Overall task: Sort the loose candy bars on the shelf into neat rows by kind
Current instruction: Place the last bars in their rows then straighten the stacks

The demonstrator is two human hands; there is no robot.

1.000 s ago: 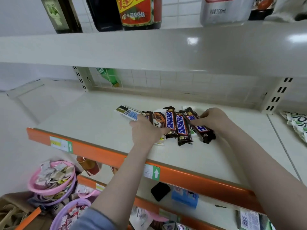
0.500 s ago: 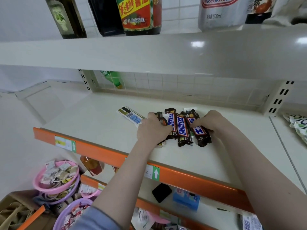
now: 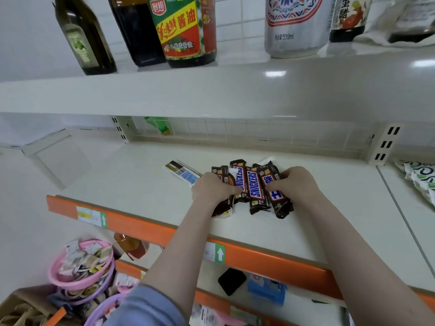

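Observation:
Several brown Snickers bars [image 3: 255, 188] lie side by side, lengthwise, on the white shelf [image 3: 131, 175]. My left hand [image 3: 211, 190] presses on the leftmost bars [image 3: 221, 208], with a white wrapper partly under them. My right hand [image 3: 294, 184] rests on the rightmost bar [image 3: 281, 203] and squeezes the group inward. A white candy bar with a blue barcode label [image 3: 182, 172] lies apart, just left of the group. More white wrapper shows behind the brown bars.
The orange shelf lip [image 3: 146, 222] runs along the front. Bottles [image 3: 183, 31] and a can [image 3: 294, 24] stand on the shelf above. Green-white packets [image 3: 421, 180] lie at far right. Pink baskets [image 3: 82, 267] of small packets sit below left.
Both hands have closed in on the brown bars, pushing them closer together and straighter. The view has tilted upward slightly.

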